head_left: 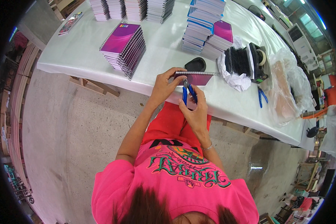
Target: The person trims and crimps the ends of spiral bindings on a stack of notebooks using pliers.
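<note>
A purple spiral-bound notebook (201,80) stands on edge at the front of the white-covered table, its coil along the top and poking out past the right end. My left hand (166,86) grips its left end, fingers behind and thumb in front. In my right hand (197,114) is a pair of small wire cutters (184,96) with blue handles. Their jaws point up at the coil's left end, near my left thumb; whether they touch the wire is too small to tell. Just behind the notebook lies a black rounded dish-like object (195,64).
A stack of purple spiral notebooks (122,46) stands left on the white table (69,56); taller book stacks (199,28) rise behind. To the right are a black wire spool (237,61), a tape dispenser (260,61), blue-handled pliers (262,97) and a clear plastic bag (287,89).
</note>
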Demonstrator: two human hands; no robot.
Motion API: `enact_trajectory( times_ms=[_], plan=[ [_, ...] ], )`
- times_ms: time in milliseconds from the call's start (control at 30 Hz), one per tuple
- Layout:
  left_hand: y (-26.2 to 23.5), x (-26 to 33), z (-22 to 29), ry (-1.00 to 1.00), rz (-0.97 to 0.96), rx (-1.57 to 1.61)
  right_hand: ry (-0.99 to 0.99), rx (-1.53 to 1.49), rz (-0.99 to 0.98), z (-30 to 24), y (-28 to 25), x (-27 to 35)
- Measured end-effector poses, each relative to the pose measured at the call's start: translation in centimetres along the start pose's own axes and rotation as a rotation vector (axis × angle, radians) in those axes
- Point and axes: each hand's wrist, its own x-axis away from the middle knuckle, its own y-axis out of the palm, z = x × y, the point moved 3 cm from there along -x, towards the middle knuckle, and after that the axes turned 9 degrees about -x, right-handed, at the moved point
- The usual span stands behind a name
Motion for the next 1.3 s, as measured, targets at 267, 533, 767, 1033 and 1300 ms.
enact_trajectory(
  times_ms=[267, 533, 767, 1033, 1300],
  plan=[
    [0.0, 0.5, 1.0, -0.002, -0.013, 0.088, -0.087, 0.106, -0.035, -0.2, 0.3, -0.4],
    [-0.1, 1.0, 1.1, -0.015, 0.064, -0.049, -0.086, 0.164, -0.026, -1.0, 0.5, -0.5],
    [-0.3, 1.3, 1.4, 0.023, 0.077, -0.146, -0.122, 0.213, -0.022, -1.1, 0.4, -0.5],
    [-0.2, 1.3, 1.3, 0.033, 0.102, -0.212, -0.004, 0.087, -0.084, -0.9, 0.3, -0.4],
    [0.2, 2.0, 1.6, 0.116, 0.173, -0.262, 0.864, -1.319, -0.673, -0.2, -1.4, -2.1]
  ],
)
